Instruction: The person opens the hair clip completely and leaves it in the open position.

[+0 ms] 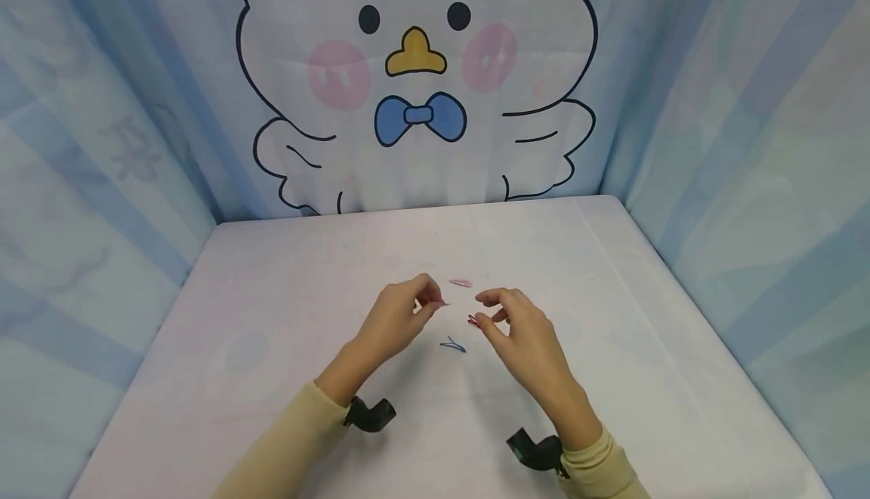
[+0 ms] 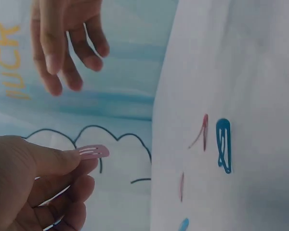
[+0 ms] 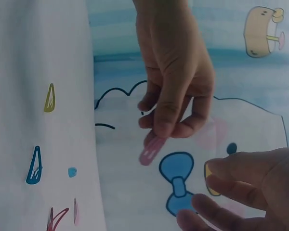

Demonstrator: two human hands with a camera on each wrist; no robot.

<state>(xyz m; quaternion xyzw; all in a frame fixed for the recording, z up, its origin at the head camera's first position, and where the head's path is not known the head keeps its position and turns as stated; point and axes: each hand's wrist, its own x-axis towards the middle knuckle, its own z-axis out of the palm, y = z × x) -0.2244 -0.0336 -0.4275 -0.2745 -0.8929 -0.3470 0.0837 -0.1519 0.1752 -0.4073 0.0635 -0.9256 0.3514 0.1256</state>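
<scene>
My left hand [image 1: 397, 314] pinches a pink snap hair clip [image 2: 94, 152] between thumb and fingertips, raised over the table. Facing it, my right hand [image 3: 248, 187] holds nothing, its fingers loosely bent and spread apart. In the head view a red hair clip [image 1: 473, 321] shows right by the right thumb; the left wrist view has this red clip [image 2: 205, 132] lying on the table, snapped open. Nearer the person lies a blue clip [image 1: 452, 345], its prongs apart. Beyond the hands is another pink clip [image 1: 460, 282].
The right wrist view also shows a yellow clip [image 3: 49, 98] and a small light blue one [image 3: 72, 172] on the white table [image 1: 272, 272]. Printed curtains [image 1: 748, 144] stand around the table's back and sides. Each sleeve has a black wrist strap [image 1: 370, 415] on it.
</scene>
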